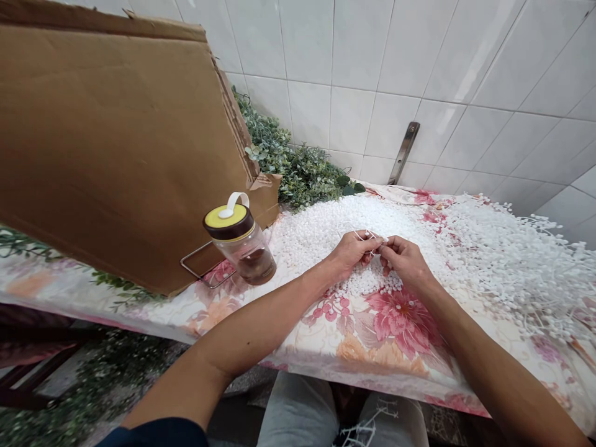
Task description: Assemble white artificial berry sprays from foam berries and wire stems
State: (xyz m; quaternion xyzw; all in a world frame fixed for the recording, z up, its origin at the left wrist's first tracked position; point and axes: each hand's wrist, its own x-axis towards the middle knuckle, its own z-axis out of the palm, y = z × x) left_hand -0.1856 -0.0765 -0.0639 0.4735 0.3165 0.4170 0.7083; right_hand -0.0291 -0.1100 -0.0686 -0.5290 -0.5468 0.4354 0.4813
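Note:
My left hand (pixel 356 251) pinches a thin white plastic sprig (pixel 371 234) whose stems stick out above the fingers. Close against it, my right hand (pixel 401 257) has thumb and forefinger pressed together at the sprig's end, the fingertips of both hands almost touching. Under and behind the hands spreads a heap of small white beads (pixel 316 233). To the right lies a large pile of branching white sprigs (pixel 521 248) with round tips. Exactly what sits between the right fingertips is too small to make out.
A clear jar (pixel 251 257) with a yellow and brown lid stands left of the heap, beside a wire stand (pixel 200 264). A large cardboard box (pixel 116 136) rises at the left. Green artificial foliage (pixel 298 164) lies against the tiled wall. A floral cloth (pixel 344 347) covers the table.

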